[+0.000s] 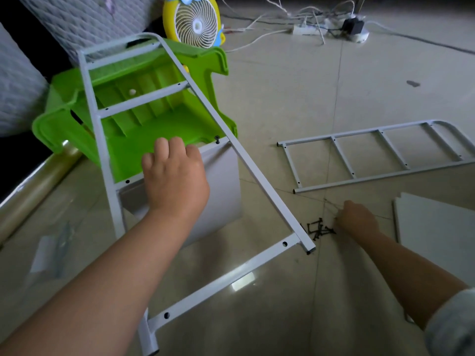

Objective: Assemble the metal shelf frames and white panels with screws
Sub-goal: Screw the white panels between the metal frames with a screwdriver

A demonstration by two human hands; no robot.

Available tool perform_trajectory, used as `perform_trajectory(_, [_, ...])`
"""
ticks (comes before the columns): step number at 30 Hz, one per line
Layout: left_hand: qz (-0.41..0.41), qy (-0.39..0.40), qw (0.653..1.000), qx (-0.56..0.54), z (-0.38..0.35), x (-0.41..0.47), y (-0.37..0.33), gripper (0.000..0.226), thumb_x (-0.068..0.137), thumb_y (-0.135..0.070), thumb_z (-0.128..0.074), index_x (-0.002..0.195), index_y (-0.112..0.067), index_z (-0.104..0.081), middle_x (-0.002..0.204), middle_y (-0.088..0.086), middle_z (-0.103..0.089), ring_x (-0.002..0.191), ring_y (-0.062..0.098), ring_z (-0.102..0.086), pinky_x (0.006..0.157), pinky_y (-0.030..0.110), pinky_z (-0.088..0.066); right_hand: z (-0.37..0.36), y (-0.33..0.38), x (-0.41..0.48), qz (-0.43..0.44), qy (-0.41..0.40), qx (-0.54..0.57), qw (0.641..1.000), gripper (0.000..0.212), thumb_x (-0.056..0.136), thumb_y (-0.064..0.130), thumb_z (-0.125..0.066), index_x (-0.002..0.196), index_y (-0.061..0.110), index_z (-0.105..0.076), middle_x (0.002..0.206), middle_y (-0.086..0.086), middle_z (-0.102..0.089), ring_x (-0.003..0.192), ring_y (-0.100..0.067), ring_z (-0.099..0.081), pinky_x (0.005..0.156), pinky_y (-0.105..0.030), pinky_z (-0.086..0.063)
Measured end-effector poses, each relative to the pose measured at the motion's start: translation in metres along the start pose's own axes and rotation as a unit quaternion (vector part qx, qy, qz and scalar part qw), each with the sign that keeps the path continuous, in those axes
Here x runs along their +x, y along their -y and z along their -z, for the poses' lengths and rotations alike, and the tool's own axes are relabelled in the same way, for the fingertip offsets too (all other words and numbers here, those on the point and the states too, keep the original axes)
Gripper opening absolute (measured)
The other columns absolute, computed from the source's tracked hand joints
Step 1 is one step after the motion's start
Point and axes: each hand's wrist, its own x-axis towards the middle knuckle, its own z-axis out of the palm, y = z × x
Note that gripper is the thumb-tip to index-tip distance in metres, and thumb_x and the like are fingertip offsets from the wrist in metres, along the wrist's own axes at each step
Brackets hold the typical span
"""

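Note:
A white metal ladder-shaped frame leans tilted from the floor up onto a green plastic stool. A white panel stands under its middle rung, with one black screw sticking up at the rung's right end. My left hand presses down on that rung and the panel's top edge. My right hand reaches into a pile of black screws on the floor, fingers pinched at the pile; whether a screw is between them I cannot tell. A second frame lies flat at the right. Another white panel lies at the right edge.
The green stool lies on its side behind the frame. A yellow fan stands behind it. A power strip with tangled cables lies at the far back. A clear plastic roll and a plastic bag lie at the left.

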Motion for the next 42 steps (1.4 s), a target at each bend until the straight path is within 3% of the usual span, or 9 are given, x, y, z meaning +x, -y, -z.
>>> perform_trajectory(3, [-0.008,0.005,1.0,0.006,0.0,0.0,0.001,0.023,0.061,-0.006,-0.033,0.061,-0.002,-0.056,0.064,0.016,-0.053,0.063,0.031,-0.055,0.053,0.029,-0.038,0.014,0.028,-0.002,0.03,-0.017,0.096,0.995,0.022,0.084,0.0,-0.046,0.106,-0.002,-0.049,0.116,-0.024,-0.053,0.106,-0.034,-0.051,0.08,-0.031,-0.039])
perform_trajectory(6, [-0.011,0.007,1.0,0.001,-0.001,0.002,0.003,0.024,0.06,-0.006,-0.033,0.061,-0.001,-0.056,0.063,0.017,-0.053,0.062,0.032,-0.055,0.053,0.029,-0.038,0.045,0.074,-0.008,0.138,-0.037,0.13,0.981,0.036,0.085,-0.006,-0.043,0.12,-0.003,-0.051,0.117,-0.021,-0.056,0.108,-0.033,-0.052,0.088,-0.031,-0.039])
perform_trajectory(11, [-0.026,0.033,0.999,0.008,0.001,0.007,0.006,0.029,0.059,-0.006,-0.029,0.059,0.002,-0.057,0.06,0.018,-0.051,0.061,0.032,-0.055,0.051,0.028,-0.037,0.097,0.146,-0.05,0.317,-0.055,0.33,0.888,0.043,0.094,0.0,-0.039,0.134,0.015,-0.041,0.092,-0.003,-0.056,0.063,-0.015,-0.058,0.07,-0.022,-0.052])
perform_trajectory(15, [-0.042,0.037,0.998,0.009,0.005,0.015,0.01,0.005,0.048,0.002,-0.053,0.051,0.004,-0.055,0.055,0.018,-0.048,0.056,0.033,-0.053,0.049,0.026,-0.03,0.122,0.18,-0.079,0.34,-0.005,0.46,0.82,0.026,0.093,-0.003,-0.04,0.107,0.005,-0.06,0.074,-0.004,-0.055,0.046,-0.003,-0.056,0.056,-0.019,-0.055])
perform_trajectory(19, [-0.049,0.047,0.998,-0.005,0.005,0.022,0.013,0.016,0.033,0.01,-0.061,0.045,0.003,-0.053,0.051,0.017,-0.047,0.052,0.033,-0.053,0.049,0.023,-0.027,0.14,0.195,-0.091,0.334,0.074,0.547,0.764,0.033,0.086,-0.014,-0.033,0.095,0.006,-0.059,0.072,-0.007,-0.059,0.053,-0.005,-0.06,0.058,-0.019,-0.053])
perform_trajectory(23, [-0.073,0.019,0.997,0.001,0.004,0.024,0.016,0.008,0.034,0.002,-0.052,0.041,-0.002,-0.053,0.049,0.013,-0.047,0.049,0.03,-0.054,0.043,0.02,-0.032,0.151,0.193,-0.092,0.369,-0.025,0.517,0.772,0.027,0.087,-0.008,-0.048,0.083,0.017,-0.057,0.065,-0.001,-0.06,0.049,-0.001,-0.057,0.047,-0.015,-0.043])
perform_trajectory(27, [-0.078,0.0,0.997,0.003,0.002,0.024,0.018,0.008,0.034,0.002,-0.053,0.042,-0.002,-0.053,0.049,0.013,-0.047,0.048,0.031,-0.053,0.043,0.019,-0.027,0.163,0.199,-0.104,0.385,-0.063,0.539,0.746,0.025,0.094,0.008,-0.047,0.074,0.02,-0.056,0.053,0.004,-0.055,0.039,-0.005,-0.045,0.041,-0.014,-0.034])
perform_trajectory(34, [-0.069,0.015,0.997,-0.032,-0.007,0.02,0.029,0.036,0.026,0.002,-0.087,0.045,-0.004,-0.058,0.048,0.01,-0.045,0.047,0.028,-0.051,0.038,0.02,-0.029,0.162,0.215,-0.11,0.406,-0.079,0.483,0.772,0.026,0.096,0.012,-0.043,0.071,0.017,-0.048,0.057,0.001,-0.052,0.04,-0.007,-0.045,0.043,-0.021,-0.038])
perform_trajectory(42, [-0.06,0.004,0.995,-0.076,-0.009,0.021,0.031,0.033,0.03,0.001,-0.089,0.046,-0.005,-0.062,0.046,0.008,-0.046,0.048,0.027,-0.051,0.038,0.019,-0.029,0.157,0.221,-0.109,0.444,-0.108,0.415,0.787,0.015,0.083,0.032,-0.035,0.073,0.024,-0.043,0.058,0.006,-0.053,0.041,-0.003,-0.047,0.048,-0.022,-0.041])
